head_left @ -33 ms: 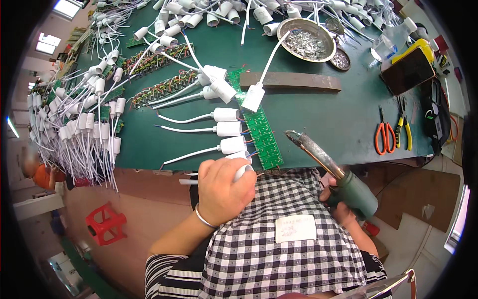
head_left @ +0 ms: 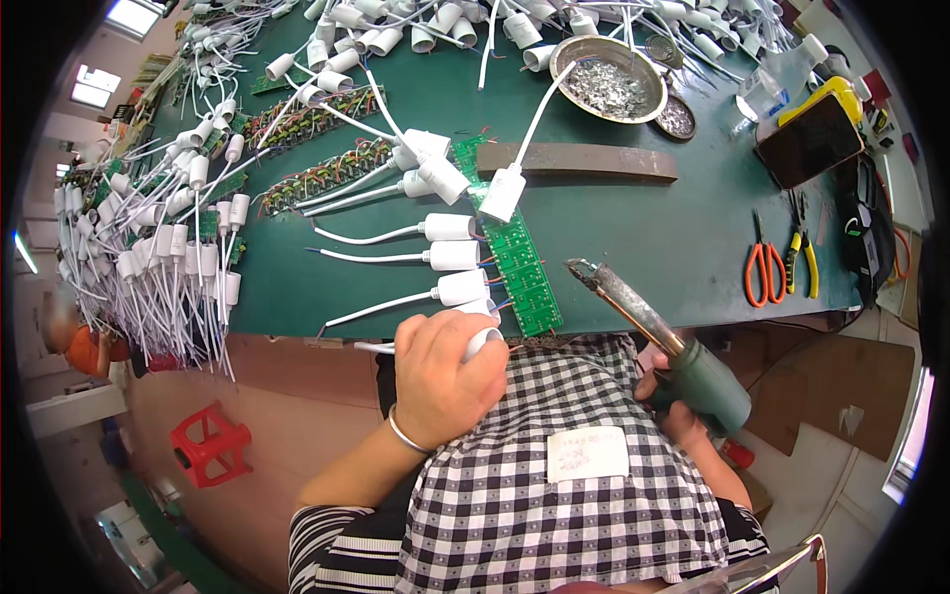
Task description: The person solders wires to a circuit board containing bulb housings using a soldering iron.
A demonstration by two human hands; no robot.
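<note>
Near the table's front edge my left hand (head_left: pixel 447 376) is closed round a white cylindrical socket (head_left: pixel 483 344), whose end shows past my fingers. Just beyond it lies a long green circuit board (head_left: pixel 526 289), with several white sockets with cables (head_left: pixel 455 255) along its left side, thin wires reaching the board. My right hand (head_left: pixel 683 421) grips the dark green handle of a soldering iron (head_left: pixel 633 309), mostly hidden behind it. The iron's tip points up and left, apart from the board's right edge. Another socket with its cable (head_left: pixel 503 193) rests across the board's far part.
A dark metal bar (head_left: pixel 584 163) lies beyond the board. Behind it stands a bowl of silvery scraps (head_left: pixel 641 94). Orange-handled scissors (head_left: pixel 765 275), yellow-handled pliers (head_left: pixel 804 262) and a phone (head_left: pixel 811 144) are at right. Piled sockets (head_left: pixel 163 243) crowd the left; a red stool (head_left: pixel 211 444) stands below.
A white cable end beside my left hand has shifted slightly up, and that hand has barely moved. The soldering iron stays where it was.
</note>
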